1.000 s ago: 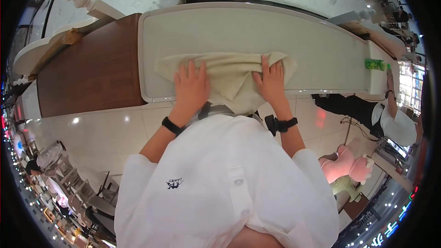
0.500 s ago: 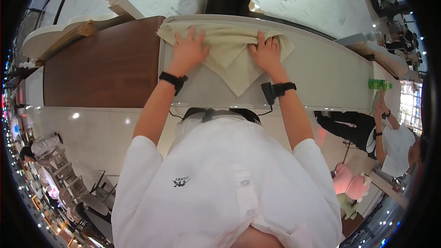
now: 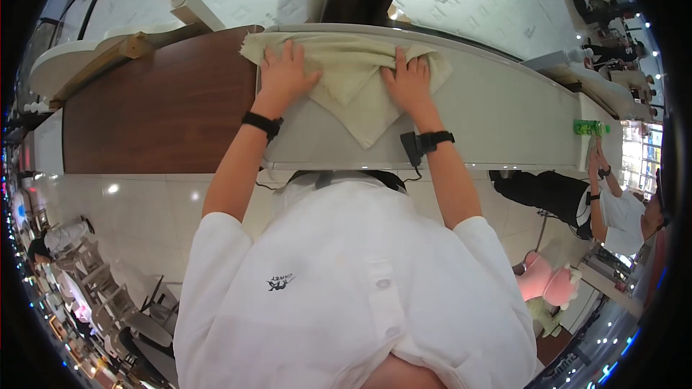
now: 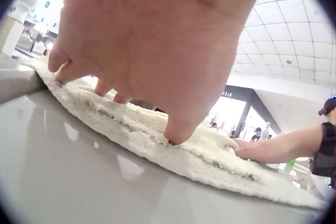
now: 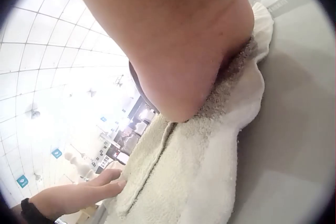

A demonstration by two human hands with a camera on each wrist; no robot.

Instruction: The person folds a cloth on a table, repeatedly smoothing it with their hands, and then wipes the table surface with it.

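A cream towel (image 3: 355,104) lies folded and creased on the pale grey tabletop, one corner pointing toward the person. Its far left corner reaches over the seam onto the brown wood panel. My left hand (image 3: 285,81) rests on the towel's left part with fingers spread. In the left wrist view its fingertips press down into the towel (image 4: 118,125). Toward the right end, my right hand (image 3: 411,88) lies on the cloth, fingers extended forward. The right wrist view shows the heel of that hand (image 5: 178,77) against the towel; its fingers are hidden there.
The grey tabletop (image 3: 515,112) with a raised rim continues right, and a brown wood panel (image 3: 162,108) adjoins it left. A green bottle (image 3: 591,127) stands at the far right end, beside another person (image 3: 620,209). White mattresses (image 3: 476,25) lie beyond the table.
Both hands pushed the towel away from the person toward the far edge and leftward, and its left corner now overlaps the wood panel. The other person's arms moved near the bottle.
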